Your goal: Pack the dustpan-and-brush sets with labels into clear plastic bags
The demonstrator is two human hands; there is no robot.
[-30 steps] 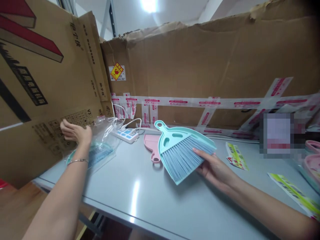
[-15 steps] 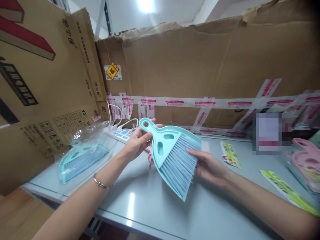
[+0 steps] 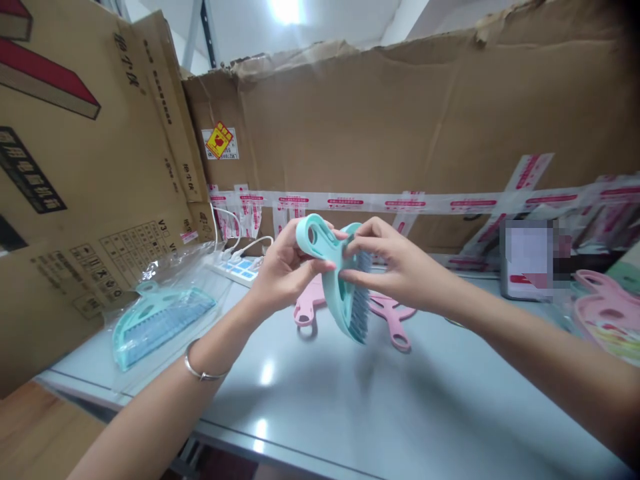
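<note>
My left hand (image 3: pixel 284 273) grips the handle of a teal mini dustpan-and-brush set (image 3: pixel 343 293), held edge-on above the grey table (image 3: pixel 350 413). My right hand (image 3: pixel 395 267) pinches the set near the handle from the right, fingers closed on it. The blue bristles point down. Below the set, two pink dustpan pieces (image 3: pixel 387 313) lie flat on the table. A second teal brush set in a clear plastic bag (image 3: pixel 160 320) lies at the table's left edge.
Tall cardboard sheets (image 3: pixel 400 127) wall off the back and left, joined with red-printed tape. A white power strip (image 3: pixel 235 270) with cables sits at the back left. Pink items (image 3: pixel 605 317) lie at the far right. The table's near edge runs across the bottom.
The teal set has been lifted and turned edge-on. My right hand moved from under the bristles up to the handle area. The pink pieces beneath are now uncovered.
</note>
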